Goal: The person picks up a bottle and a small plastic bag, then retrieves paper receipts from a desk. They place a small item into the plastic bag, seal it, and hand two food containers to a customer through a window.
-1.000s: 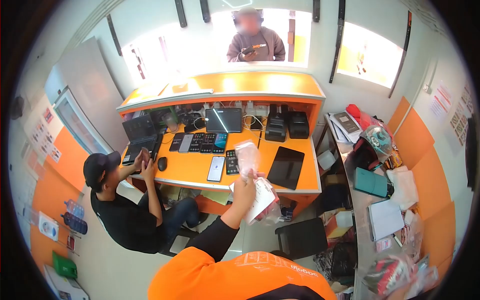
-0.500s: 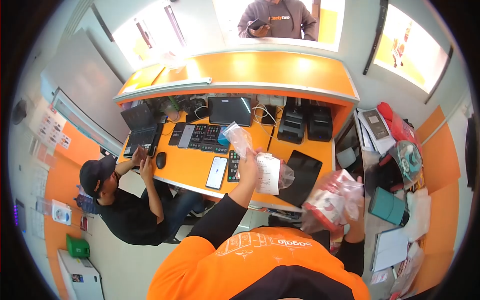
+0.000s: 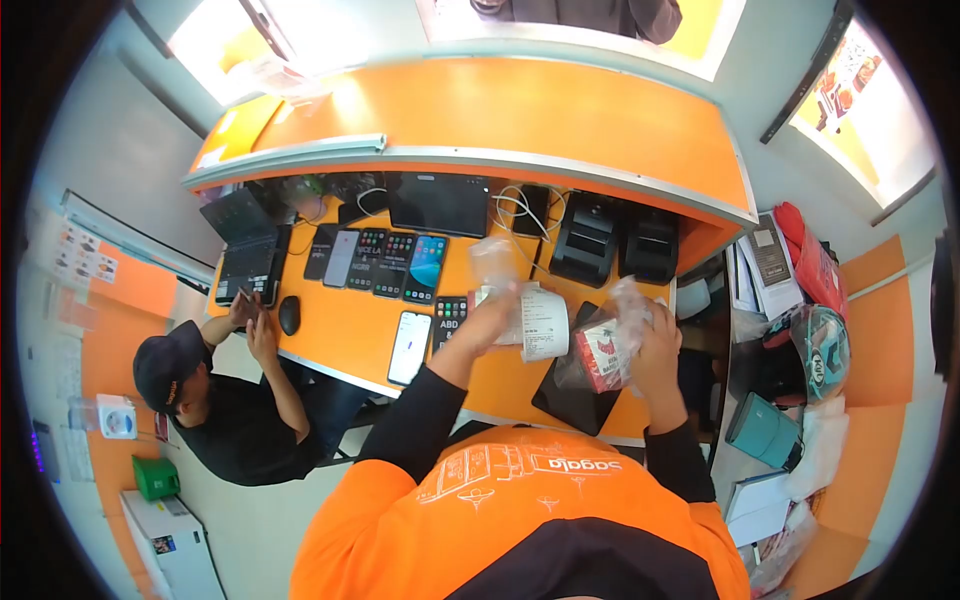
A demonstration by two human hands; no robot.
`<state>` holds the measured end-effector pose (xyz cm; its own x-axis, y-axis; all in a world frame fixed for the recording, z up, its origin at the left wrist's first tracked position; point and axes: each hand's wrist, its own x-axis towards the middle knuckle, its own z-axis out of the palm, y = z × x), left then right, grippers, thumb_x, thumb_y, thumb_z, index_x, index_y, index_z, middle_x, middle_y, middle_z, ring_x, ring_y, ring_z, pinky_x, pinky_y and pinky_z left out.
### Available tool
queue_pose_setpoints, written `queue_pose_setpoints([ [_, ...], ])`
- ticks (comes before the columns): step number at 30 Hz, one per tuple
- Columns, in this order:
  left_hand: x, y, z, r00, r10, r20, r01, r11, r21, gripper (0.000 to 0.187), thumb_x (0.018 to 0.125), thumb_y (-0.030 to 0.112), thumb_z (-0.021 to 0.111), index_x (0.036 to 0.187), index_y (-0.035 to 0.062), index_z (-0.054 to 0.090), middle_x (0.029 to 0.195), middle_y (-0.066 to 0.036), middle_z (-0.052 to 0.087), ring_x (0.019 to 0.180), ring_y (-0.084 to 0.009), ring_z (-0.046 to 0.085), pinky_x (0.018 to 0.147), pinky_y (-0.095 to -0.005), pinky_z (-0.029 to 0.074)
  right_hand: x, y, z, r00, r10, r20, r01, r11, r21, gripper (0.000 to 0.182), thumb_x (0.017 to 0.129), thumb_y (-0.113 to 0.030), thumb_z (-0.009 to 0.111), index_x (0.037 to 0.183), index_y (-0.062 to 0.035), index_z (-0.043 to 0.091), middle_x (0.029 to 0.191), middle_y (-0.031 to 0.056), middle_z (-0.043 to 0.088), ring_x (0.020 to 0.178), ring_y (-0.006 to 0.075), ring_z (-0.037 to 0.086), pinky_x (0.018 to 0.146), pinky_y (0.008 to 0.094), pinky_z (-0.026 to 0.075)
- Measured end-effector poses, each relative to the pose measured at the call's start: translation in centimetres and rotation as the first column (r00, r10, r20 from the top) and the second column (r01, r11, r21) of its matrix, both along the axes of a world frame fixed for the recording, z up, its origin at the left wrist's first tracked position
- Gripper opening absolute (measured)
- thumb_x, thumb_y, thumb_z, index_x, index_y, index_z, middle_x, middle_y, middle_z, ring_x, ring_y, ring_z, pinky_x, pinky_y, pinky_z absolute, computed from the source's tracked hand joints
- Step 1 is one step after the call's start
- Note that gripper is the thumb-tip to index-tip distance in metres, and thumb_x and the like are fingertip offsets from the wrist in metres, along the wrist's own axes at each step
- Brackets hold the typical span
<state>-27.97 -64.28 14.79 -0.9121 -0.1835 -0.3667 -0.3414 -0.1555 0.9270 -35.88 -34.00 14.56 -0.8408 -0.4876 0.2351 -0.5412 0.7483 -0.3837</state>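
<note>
My left hand (image 3: 490, 322) is closed on a clear plastic bag (image 3: 492, 262) above the orange desk. A white printed receipt (image 3: 545, 322) hangs beside its fingers, against the bag; whether it is fixed on cannot be told. To the right, my right hand (image 3: 657, 350) grips the gathered top of another clear plastic bag (image 3: 628, 305). Inside that one shows a red and white packet (image 3: 602, 355). Below the bags lies a flat black tablet-like panel (image 3: 575, 400), partly covered. Several phones lie left of my left hand, the nearest a phone with a lit white screen (image 3: 410, 347).
A seated co-worker (image 3: 235, 405) holds a phone at the left, near a laptop (image 3: 245, 250) and mouse (image 3: 289, 315). Two black printers (image 3: 585, 240) stand under the raised counter (image 3: 480, 105). Teal box (image 3: 765, 432) and papers fill the right-hand side table. Someone stands behind the window.
My right hand has brought the bag with the red packet up and left over the desk, close to the receipt. My left hand keeps its bag. The view has tilted down.
</note>
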Motion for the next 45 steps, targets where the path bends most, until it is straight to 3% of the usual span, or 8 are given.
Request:
queue_pose_setpoints([
  [2, -0.5, -3.0, -3.2, 0.914, -0.398, -0.076, 0.37, 0.897, -0.243, 0.053, 0.095, 0.023, 0.068, 0.141, 0.0046, 0.049, 0.135, -0.013, 0.058, 0.125, -0.0286, 0.057, 0.101, -0.0372, 0.047, -1.2, 1.2, 2.3, 0.972, 0.171, 0.164, -0.195, 0.97, 0.147, 0.027, 0.08, -0.01, 0.067, 0.105, -0.0003, 0.07, 0.155, 0.0092, 0.043, 0.147, 0.0356, 0.031, 0.112, 0.0636, 0.029],
  [5, -1.5, -4.4, -2.2, 0.82, -0.539, -0.191, 0.159, 0.535, -0.83, 0.057, 0.087, 0.019, 0.075, 0.138, 0.007, 0.053, 0.132, -0.016, 0.06, 0.122, -0.0344, 0.059, 0.102, -0.0387, 0.047, -3.5, 1.2, 7.0, 0.87, 0.33, 0.366, -0.433, 0.867, 0.247, 0.033, 0.076, -0.009, 0.07, 0.108, -0.0066, 0.07, 0.158, 0.0086, 0.04, 0.151, 0.0355, 0.026, 0.113, 0.0705, 0.023],
  [14, -2.8, -5.2, -0.6, 0.784, -0.603, -0.149, 0.307, 0.585, -0.751, 0.042, 0.09, 0.02, 0.071, 0.129, 0.0071, 0.062, 0.129, -0.017, 0.064, 0.118, -0.0324, 0.062, 0.1, -0.0374, 0.049, -5.7, 2.1, 1.2, 0.879, 0.459, 0.131, -0.463, 0.886, -0.004, 0.026, 0.084, -0.004, 0.059, 0.11, -0.0043, 0.066, 0.142, 0.0122, 0.057, 0.142, 0.0306, 0.044, 0.121, 0.0605, 0.013],
  [19, -1.5, -5.1, 5.4, 0.881, -0.123, -0.457, 0.226, 0.958, 0.177, 0.037, 0.088, 0.017, 0.071, 0.121, 0.0031, 0.065, 0.127, -0.015, 0.065, 0.113, -0.0237, 0.063, 0.096, -0.0349, 0.051, -1.9, 1.1, 2.7, 0.963, 0.257, 0.077, -0.216, 0.914, -0.345, 0.034, 0.092, -0.011, 0.057, 0.124, -0.0029, 0.066, 0.137, 0.0154, 0.061, 0.138, 0.0317, 0.049, 0.122, 0.058, 0.007],
  [24, -1.6, -7.2, 13.8, 0.863, -0.052, -0.503, -0.013, 0.992, -0.125, 0.029, 0.094, 0.014, 0.067, 0.119, -0.0012, 0.066, 0.115, -0.014, 0.069, 0.1, -0.0179, 0.065, 0.088, -0.0315, 0.054, -1.8, 0.8, 5.7, 0.873, 0.402, 0.276, 0.331, -0.073, -0.941, 0.046, 0.098, -0.011, 0.053, 0.142, 0.0027, 0.049, 0.135, 0.0171, 0.061, 0.124, 0.0287, 0.06, 0.114, 0.0447, 0.036],
  [28, -2.9, -8.0, 19.9, 0.752, -0.04, -0.658, -0.367, 0.804, -0.468, 0.022, 0.097, 0.014, 0.066, 0.112, -0.0015, 0.068, 0.103, -0.013, 0.071, 0.092, -0.0164, 0.067, 0.082, -0.0297, 0.055, -3.8, 1.8, 17.3, 0.978, -0.054, -0.201, -0.07, 0.825, -0.561, 0.032, 0.095, 0.0, 0.052, 0.124, 0.0086, 0.06, 0.123, 0.0172, 0.066, 0.115, 0.0252, 0.063, 0.101, 0.0367, 0.046],
  [34, -9.3, -11.8, 26.1, 0.471, -0.39, -0.791, -0.85, 0.039, -0.525, 0.013, 0.091, 0.01, 0.069, 0.103, 0.0059, 0.069, 0.097, -0.012, 0.07, 0.083, -0.0243, 0.066, 0.075, -0.0336, 0.053, -11.3, -1.8, 28.7, 0.944, -0.092, -0.318, -0.131, 0.779, -0.613, 0.021, 0.099, -0.013, 0.056, 0.106, 0.0034, 0.066, 0.091, 0.0097, 0.067, 0.085, 0.0196, 0.062, 0.08, 0.0341, 0.048],
  [45, -24.8, -15.9, 21.1, 0.587, -0.046, -0.808, -0.771, 0.272, -0.576, 0.031, 0.099, 0.031, 0.053, 0.108, 0.0069, 0.071, 0.094, -0.022, 0.07, 0.089, -0.0435, 0.067, 0.075, -0.0488, 0.053, -31.4, -13.5, 25.7, 0.807, 0.523, -0.274, -0.56, 0.531, -0.636, 0.029, 0.093, 0.0, 0.059, 0.12, -0.002, 0.066, 0.14, 0.0092, 0.06, 0.135, 0.0209, 0.049, 0.115, 0.035, 0.033],
])
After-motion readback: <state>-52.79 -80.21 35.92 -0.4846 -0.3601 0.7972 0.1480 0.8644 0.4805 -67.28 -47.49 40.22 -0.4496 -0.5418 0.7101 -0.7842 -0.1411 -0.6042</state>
